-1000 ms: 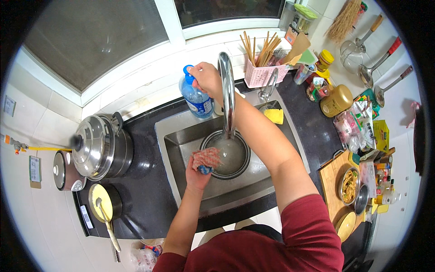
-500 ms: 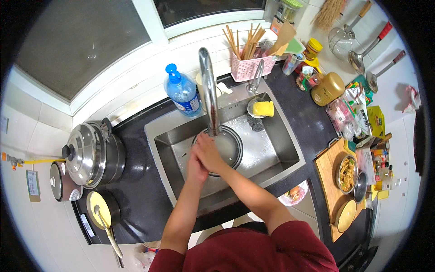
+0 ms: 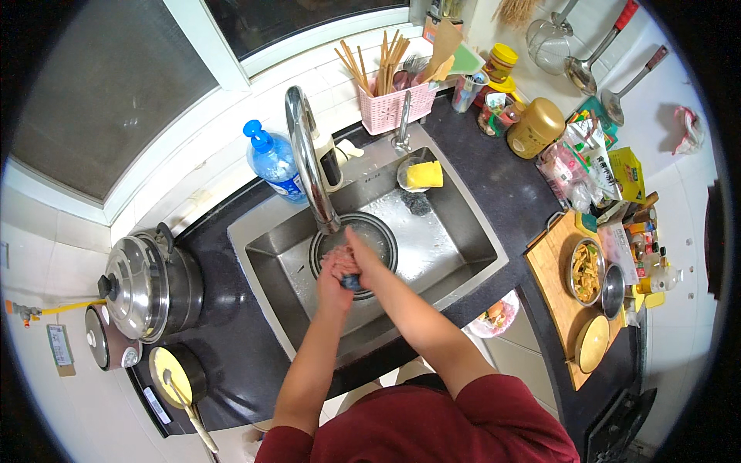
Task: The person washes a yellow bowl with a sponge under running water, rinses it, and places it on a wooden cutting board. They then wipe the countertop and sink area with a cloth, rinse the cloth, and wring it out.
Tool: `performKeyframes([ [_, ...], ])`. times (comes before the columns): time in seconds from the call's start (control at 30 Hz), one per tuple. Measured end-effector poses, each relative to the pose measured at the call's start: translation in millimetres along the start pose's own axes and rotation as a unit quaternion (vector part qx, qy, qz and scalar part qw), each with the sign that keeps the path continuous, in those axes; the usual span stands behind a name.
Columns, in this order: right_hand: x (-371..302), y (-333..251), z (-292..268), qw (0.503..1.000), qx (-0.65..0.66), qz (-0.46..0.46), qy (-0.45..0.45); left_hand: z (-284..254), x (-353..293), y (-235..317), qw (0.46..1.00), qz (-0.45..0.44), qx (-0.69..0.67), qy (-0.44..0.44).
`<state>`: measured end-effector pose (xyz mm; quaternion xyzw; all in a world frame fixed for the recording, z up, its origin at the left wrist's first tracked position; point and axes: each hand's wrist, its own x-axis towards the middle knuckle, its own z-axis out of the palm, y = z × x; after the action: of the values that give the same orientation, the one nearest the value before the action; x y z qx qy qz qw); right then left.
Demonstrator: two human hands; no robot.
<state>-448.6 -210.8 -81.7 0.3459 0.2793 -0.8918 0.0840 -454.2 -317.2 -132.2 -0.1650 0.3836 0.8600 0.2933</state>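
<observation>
My two hands are together over the steel sink [image 3: 463, 270], just below the mouth of the curved tap [image 3: 307, 166]. A crumpled, wet-looking pinkish and blue-grey cloth [image 3: 338, 261] is bunched between them. My left hand [image 3: 333, 292] is closed round it from below. Pressed against its right side is my right hand [image 3: 364, 261], fingers held together. Part of the cloth is hidden by my hands. Under them in the sink sits a round, dark-rimmed pan or basin [image 3: 391, 241], partly covered by my hands.
A blue pump bottle [image 3: 274, 160] stands behind the sink, near a pink basket [image 3: 397, 108] of chopsticks. A yellow sponge [image 3: 424, 174] rests at the sink's back right. Left are a steamer pot [image 3: 143, 285] and saucepan [image 3: 176, 370]; right, a cutting board [image 3: 552, 262] with bowls.
My hands have come down slightly and turned, so the bunched cloth between them now shows. The view has shifted, moving the tap and counter things leftward.
</observation>
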Motion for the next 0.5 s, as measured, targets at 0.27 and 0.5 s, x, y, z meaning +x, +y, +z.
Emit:
performKeyframes([
  [0.27, 5, 60, -17, 0.994, -0.015, -0.107, -0.026, -9, 20, 9, 0.971, 0.110, 0.211, -0.002],
  [0.5, 9, 78, -36, 0.995, -0.013, -0.083, 0.048, 17, 2, -3, 0.966, -0.035, 0.252, 0.039],
])
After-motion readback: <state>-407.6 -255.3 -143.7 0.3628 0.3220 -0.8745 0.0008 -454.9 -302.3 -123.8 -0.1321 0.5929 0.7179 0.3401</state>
